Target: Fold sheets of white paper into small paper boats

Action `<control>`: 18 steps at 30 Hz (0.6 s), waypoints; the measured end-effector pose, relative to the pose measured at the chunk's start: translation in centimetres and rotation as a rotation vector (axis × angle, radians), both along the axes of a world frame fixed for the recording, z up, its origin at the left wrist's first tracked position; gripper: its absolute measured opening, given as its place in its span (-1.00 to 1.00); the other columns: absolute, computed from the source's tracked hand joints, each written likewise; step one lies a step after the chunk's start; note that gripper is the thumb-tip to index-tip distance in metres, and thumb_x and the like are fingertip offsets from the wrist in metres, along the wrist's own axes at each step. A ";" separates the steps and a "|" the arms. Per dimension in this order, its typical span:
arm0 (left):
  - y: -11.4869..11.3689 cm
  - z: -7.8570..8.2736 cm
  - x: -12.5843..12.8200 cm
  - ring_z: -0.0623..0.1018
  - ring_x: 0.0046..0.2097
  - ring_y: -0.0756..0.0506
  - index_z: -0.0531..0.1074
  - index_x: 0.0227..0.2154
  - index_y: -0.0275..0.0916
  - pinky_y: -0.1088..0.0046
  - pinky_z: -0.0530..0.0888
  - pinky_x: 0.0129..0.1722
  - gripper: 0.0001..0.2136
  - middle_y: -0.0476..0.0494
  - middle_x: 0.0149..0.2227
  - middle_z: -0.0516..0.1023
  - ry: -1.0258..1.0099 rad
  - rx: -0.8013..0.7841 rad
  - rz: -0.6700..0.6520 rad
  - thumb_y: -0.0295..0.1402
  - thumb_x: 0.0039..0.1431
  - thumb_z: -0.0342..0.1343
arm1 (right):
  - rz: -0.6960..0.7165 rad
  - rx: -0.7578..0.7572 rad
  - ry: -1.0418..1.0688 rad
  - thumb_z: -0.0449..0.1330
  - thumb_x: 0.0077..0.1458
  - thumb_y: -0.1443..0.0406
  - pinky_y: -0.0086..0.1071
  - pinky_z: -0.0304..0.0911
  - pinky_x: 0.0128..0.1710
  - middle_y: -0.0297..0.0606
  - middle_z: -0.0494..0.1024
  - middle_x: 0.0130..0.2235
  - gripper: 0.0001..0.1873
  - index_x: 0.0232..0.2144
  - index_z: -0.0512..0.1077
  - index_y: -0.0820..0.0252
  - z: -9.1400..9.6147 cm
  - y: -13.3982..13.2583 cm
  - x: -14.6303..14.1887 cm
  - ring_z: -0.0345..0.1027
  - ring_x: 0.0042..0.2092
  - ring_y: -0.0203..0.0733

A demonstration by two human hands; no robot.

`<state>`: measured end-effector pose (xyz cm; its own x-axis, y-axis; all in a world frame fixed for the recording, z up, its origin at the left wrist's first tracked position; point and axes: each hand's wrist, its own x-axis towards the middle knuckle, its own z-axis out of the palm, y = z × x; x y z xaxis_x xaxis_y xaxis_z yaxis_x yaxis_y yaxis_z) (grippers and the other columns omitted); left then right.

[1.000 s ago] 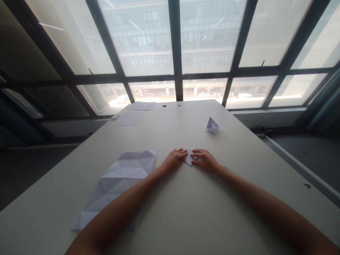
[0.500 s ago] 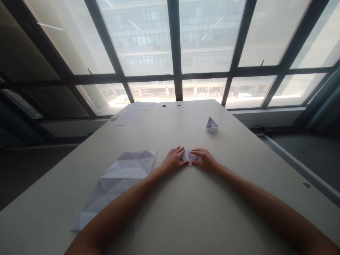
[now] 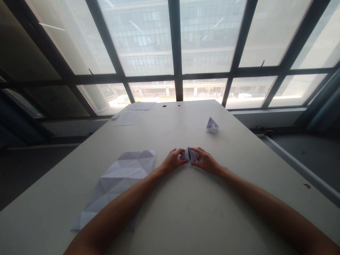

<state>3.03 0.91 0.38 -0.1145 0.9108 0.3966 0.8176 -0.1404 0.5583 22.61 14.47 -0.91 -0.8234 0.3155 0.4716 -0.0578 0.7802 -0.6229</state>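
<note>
A small folded white paper piece [image 3: 189, 155] stands between my two hands at the middle of the pale table [image 3: 186, 212]. My left hand [image 3: 172, 161] pinches its left side with curled fingers. My right hand [image 3: 205, 160] grips its right side the same way. The paper's middle ridge points up between my fingertips.
A large creased white sheet [image 3: 117, 184] lies flat to the left of my left forearm. A finished paper boat [image 3: 212, 125] sits farther back on the right. Loose sheets [image 3: 134, 111] lie at the far left corner. Big windows rise behind the table's far edge.
My hands went from lying flat on the paper to pinching it from both sides. The paper has risen from flat into an upright ridge.
</note>
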 end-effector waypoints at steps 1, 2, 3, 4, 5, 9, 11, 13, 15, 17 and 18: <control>-0.1 0.1 0.1 0.56 -0.15 -0.18 0.48 -0.11 -0.22 0.26 0.42 -0.03 -0.66 -0.13 -0.20 0.60 -0.020 0.012 -0.005 -0.29 0.03 0.33 | -0.012 -0.014 -0.005 0.36 0.01 0.27 -0.28 0.39 -0.22 -0.18 0.49 -0.03 -0.21 0.26 0.19 0.00 0.0 0.0 0.0 0.42 -0.25 -0.16; -0.1 0.3 0.2 0.56 -0.17 -0.16 0.47 -0.11 -0.23 0.30 0.43 -0.08 -0.65 -0.12 -0.21 0.60 -0.035 0.022 -0.009 -0.31 0.02 0.34 | -0.025 -0.025 -0.009 0.36 0.00 0.28 -0.28 0.38 -0.25 -0.19 0.52 -0.07 -0.19 0.27 0.18 0.01 0.0 -0.1 0.0 0.41 -0.29 -0.18; -0.2 0.4 0.3 0.56 -0.19 -0.14 0.47 -0.11 -0.22 0.34 0.44 -0.13 -0.65 -0.11 -0.22 0.60 -0.045 0.032 -0.013 -0.32 0.02 0.34 | -0.034 -0.031 -0.010 0.37 -0.01 0.28 -0.29 0.37 -0.27 -0.20 0.54 -0.10 -0.18 0.27 0.17 0.03 0.0 -0.1 -0.1 0.40 -0.32 -0.18; -0.3 0.5 0.4 0.56 -0.22 -0.13 0.47 -0.11 -0.22 0.37 0.44 -0.17 -0.66 -0.10 -0.23 0.60 -0.047 0.042 -0.019 -0.34 0.02 0.34 | -0.038 -0.028 -0.007 0.37 -0.01 0.28 -0.29 0.36 -0.29 -0.21 0.55 -0.14 -0.19 0.26 0.19 0.04 0.1 -0.2 0.0 0.39 -0.34 -0.18; -0.3 0.6 0.5 0.56 -0.24 -0.11 0.47 -0.13 -0.22 0.39 0.44 -0.19 -0.68 -0.08 -0.24 0.60 -0.042 0.052 -0.027 -0.35 0.03 0.33 | -0.036 -0.018 0.004 0.37 0.00 0.28 -0.29 0.36 -0.30 -0.21 0.57 -0.17 -0.25 0.23 0.23 0.05 0.2 -0.3 0.0 0.39 -0.35 -0.18; -0.7 0.9 1.0 0.54 -0.26 -0.07 0.49 -0.23 -0.22 0.42 0.42 -0.19 -0.86 -0.07 -0.29 0.60 0.024 0.114 -0.071 -0.38 0.14 0.25 | -0.014 0.034 0.093 0.22 0.18 0.26 -0.29 0.32 -0.25 -0.22 0.57 -0.24 -0.74 -0.05 0.45 0.09 0.9 -0.9 0.1 0.39 -0.31 -0.18; -0.7 1.0 1.1 0.54 -0.26 -0.06 0.50 -0.27 -0.22 0.42 0.42 -0.18 -0.93 -0.08 -0.31 0.59 0.048 0.141 -0.118 -0.36 0.21 0.19 | -0.007 0.057 0.117 0.17 0.24 0.24 -0.31 0.29 -0.27 -0.24 0.55 -0.33 -0.88 -0.25 0.48 0.13 1.1 -1.0 0.1 0.38 -0.32 -0.19; -0.8 1.1 1.2 0.53 -0.26 -0.06 0.51 -0.31 -0.22 0.42 0.42 -0.17 -0.90 -0.10 -0.32 0.58 0.051 0.155 -0.168 -0.34 0.27 0.14 | 0.017 0.079 0.119 0.14 0.26 0.24 -0.33 0.27 -0.29 -0.26 0.51 -0.39 -0.83 -0.36 0.47 0.15 1.1 -1.0 0.1 0.35 -0.34 -0.20; -0.8 1.2 1.2 0.53 -0.25 -0.06 0.52 -0.31 -0.22 0.42 0.42 -0.17 -0.86 -0.13 -0.31 0.58 0.033 0.162 -0.202 -0.32 0.30 0.10 | 0.049 0.089 0.112 0.13 0.27 0.24 -0.33 0.25 -0.29 -0.26 0.49 -0.40 -0.80 -0.39 0.46 0.15 1.0 -1.0 0.0 0.33 -0.34 -0.20; -0.9 1.3 1.2 0.53 -0.25 -0.05 0.53 -0.30 -0.23 0.44 0.42 -0.19 -0.83 -0.14 -0.30 0.57 0.004 0.155 -0.226 -0.31 0.32 0.07 | 0.066 0.089 0.107 0.12 0.28 0.25 -0.33 0.24 -0.29 -0.25 0.49 -0.39 -0.79 -0.39 0.45 0.15 1.0 -1.1 0.1 0.32 -0.33 -0.21; -0.9 1.3 1.3 0.53 -0.26 -0.05 0.53 -0.29 -0.23 0.45 0.42 -0.21 -0.81 -0.15 -0.30 0.57 -0.009 0.146 -0.235 -0.30 0.34 0.06 | 0.073 0.089 0.104 0.12 0.29 0.24 -0.34 0.24 -0.29 -0.26 0.48 -0.39 -0.79 -0.39 0.45 0.15 1.1 -1.1 0.1 0.32 -0.33 -0.21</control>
